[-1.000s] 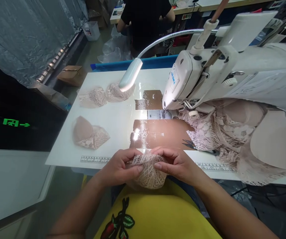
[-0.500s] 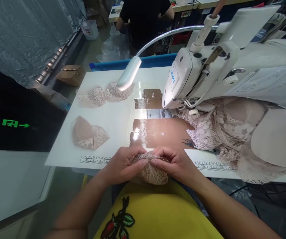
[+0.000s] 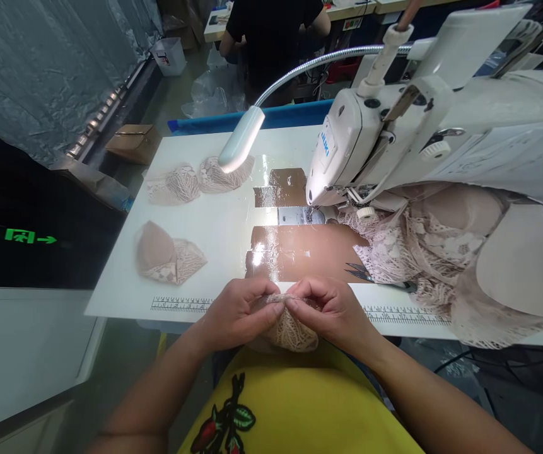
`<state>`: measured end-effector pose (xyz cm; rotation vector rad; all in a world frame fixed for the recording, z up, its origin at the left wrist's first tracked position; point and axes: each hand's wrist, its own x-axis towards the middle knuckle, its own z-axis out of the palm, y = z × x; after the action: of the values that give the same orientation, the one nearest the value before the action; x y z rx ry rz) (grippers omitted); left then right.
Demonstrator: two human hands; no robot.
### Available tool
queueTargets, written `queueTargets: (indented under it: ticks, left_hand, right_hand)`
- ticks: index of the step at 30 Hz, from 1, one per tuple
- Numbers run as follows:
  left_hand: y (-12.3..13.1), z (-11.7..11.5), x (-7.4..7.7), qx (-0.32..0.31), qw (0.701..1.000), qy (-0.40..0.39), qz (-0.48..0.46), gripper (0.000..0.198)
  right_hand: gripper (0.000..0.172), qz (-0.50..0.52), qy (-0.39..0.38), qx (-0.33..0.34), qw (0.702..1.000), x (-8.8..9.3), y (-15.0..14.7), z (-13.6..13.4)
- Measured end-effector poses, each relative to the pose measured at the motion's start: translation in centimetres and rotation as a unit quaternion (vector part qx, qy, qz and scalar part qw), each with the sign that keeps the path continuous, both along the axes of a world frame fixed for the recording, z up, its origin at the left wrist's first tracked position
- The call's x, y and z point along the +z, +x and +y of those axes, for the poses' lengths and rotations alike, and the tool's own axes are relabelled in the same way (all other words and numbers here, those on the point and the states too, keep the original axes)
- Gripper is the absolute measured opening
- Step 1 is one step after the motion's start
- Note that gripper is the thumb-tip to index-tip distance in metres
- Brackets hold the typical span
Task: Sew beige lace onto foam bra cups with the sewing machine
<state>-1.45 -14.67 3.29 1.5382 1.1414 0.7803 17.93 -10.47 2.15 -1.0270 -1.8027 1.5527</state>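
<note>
At the table's front edge, my left hand (image 3: 248,312) and my right hand (image 3: 325,308) pinch the upper edge of a beige lace bra cup (image 3: 292,333) between thumbs and fingers. The thumbs almost meet at its middle, and the lace hangs below them in front of the yellow shirt. Part of the cup is hidden behind the fingers. Beyond the hands stands a white sewing machine (image 3: 337,151), its needle area over a metal plate (image 3: 294,216). Thread snips (image 3: 361,272) lie to the right of my right hand.
More lace cups (image 3: 171,252) lie on the white table (image 3: 224,233) at left, with a lace pair (image 3: 200,178) behind. A heap of lace bras (image 3: 441,246) fills the right side. A lamp (image 3: 241,140) hangs over the table. A person (image 3: 271,44) sits beyond it.
The fingertips have shifted slightly along the lace edge, and the thumbs sit closer together. The whole view has moved a little; the rest stays as it was.
</note>
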Motion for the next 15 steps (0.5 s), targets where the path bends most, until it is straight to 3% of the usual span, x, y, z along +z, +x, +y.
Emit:
queueTargets:
  ticks: [4, 7, 11, 15]
  left_hand:
    - [0.3, 0.0, -0.3, 0.013, 0.999, -0.025, -0.023, 0.018]
    - [0.4, 0.0, -0.4, 0.020, 0.998, -0.035, -0.038, 0.018]
    - [0.9, 0.2, -0.6, 0.012, 0.998, -0.041, -0.044, 0.018]
    - [1.0, 0.7, -0.6, -0.013, 0.992, -0.073, -0.106, 0.023]
  right_hand:
    - [0.017, 0.002, -0.005, 0.009, 1.000, 0.1, 0.5, 0.6]
    - [0.026, 0.037, -0.014, 0.039, 0.998, 0.5, 0.9, 1.3]
    - [0.017, -0.010, 0.000, 0.088, 0.996, 1.0, 0.9, 1.7]
    - [0.019, -0.013, -0.013, 0.092, 0.996, 1.3, 1.1, 1.6]
